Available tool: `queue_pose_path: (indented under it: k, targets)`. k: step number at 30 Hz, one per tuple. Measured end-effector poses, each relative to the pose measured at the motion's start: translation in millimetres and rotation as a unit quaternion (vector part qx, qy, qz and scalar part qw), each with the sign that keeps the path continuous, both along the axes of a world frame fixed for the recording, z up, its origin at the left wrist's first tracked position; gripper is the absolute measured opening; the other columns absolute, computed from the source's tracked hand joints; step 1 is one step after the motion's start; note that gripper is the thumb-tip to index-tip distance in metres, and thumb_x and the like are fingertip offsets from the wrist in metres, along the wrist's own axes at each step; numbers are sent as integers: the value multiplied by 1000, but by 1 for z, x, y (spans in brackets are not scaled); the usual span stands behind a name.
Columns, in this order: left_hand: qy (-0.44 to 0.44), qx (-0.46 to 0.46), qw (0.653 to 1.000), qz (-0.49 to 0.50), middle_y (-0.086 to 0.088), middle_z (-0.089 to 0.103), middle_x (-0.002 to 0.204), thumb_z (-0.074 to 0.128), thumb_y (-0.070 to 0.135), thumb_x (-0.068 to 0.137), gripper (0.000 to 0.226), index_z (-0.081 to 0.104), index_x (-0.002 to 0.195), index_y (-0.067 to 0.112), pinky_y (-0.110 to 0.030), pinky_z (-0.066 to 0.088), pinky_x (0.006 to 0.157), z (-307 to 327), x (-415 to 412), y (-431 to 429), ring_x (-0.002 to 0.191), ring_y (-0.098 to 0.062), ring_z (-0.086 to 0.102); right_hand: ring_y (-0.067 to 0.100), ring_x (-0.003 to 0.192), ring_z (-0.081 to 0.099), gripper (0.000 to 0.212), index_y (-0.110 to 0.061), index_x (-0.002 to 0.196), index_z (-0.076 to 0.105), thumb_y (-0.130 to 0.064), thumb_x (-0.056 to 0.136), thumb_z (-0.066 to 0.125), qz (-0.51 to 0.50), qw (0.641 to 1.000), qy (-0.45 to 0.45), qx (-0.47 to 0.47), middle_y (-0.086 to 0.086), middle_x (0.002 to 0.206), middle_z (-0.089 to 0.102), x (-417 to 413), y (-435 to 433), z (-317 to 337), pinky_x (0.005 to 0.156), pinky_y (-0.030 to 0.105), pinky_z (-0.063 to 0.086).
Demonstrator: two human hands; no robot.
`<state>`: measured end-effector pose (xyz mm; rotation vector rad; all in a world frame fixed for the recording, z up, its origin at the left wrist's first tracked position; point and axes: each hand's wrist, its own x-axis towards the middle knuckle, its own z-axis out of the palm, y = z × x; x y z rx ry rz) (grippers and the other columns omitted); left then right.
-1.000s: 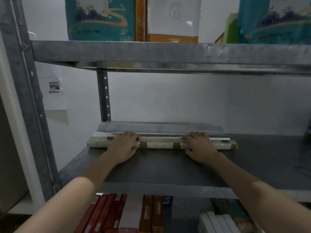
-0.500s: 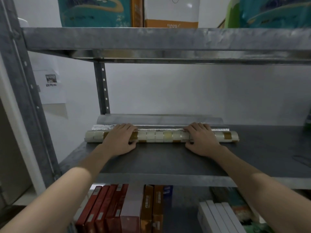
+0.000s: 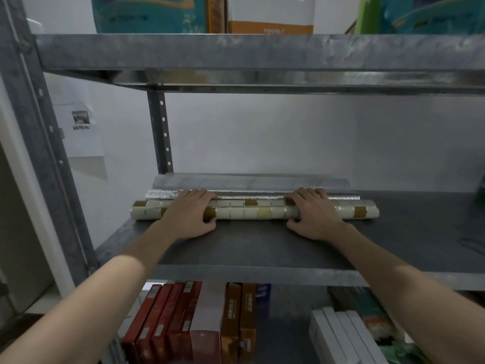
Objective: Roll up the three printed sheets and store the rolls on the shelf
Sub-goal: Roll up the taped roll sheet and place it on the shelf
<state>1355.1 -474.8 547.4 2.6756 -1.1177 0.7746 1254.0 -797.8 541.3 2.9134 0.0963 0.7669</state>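
Observation:
Three rolls lie side by side on the dark grey middle shelf [image 3: 262, 248]. Nearest is a cream and brown tile-print roll [image 3: 256, 212]. Behind it lies a shiny silver roll [image 3: 252, 197], and a plain grey roll [image 3: 288, 183] rests at the back near the wall. My left hand [image 3: 190, 215] presses on the tile-print roll near its left end, fingers over the top and thumb at its front. My right hand [image 3: 313, 215] lies on the same roll right of its middle, in the same way.
A grey metal upright [image 3: 160, 132] stands behind the rolls at the left. The upper shelf [image 3: 262, 56] carries teal packs and a white box. Red and orange boxes [image 3: 189, 319] and white books [image 3: 338, 334] fill the shelf below.
Both hands have stayed on the tile-print roll. The roll has turned a little under them and its pattern has shifted. The camera has tipped slightly.

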Motion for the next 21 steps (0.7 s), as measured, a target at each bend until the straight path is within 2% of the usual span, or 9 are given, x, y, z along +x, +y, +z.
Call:
queue_pose_path:
  k: [8,15,21]
  targets:
    - [13,9,1000,6,3,54,136,65,47,84,62,45,137,25,-32,34,107,4,0,-1,121,-16,48,26,116,53,76,-21,134,52,-62,71,40,-2,1000,-2,-3,4,128,58,2,-3,1,109,44,33]
    - [11,15,1000,8,1,53,136,66,47,84,62,45,137,24,-31,31,107,8,-2,-2,122,-17,48,25,125,48,69,-22,139,45,-55,81,61,1,1000,17,-8,4,136,52,1,-1,6,114,45,28]
    - [17,18,1000,16,2,51,138,64,49,86,61,43,138,25,-31,31,109,14,-1,-4,123,-15,46,27,120,51,73,-22,136,48,-61,74,45,-5,1000,4,1,4,131,54,3,1,9,110,45,32]
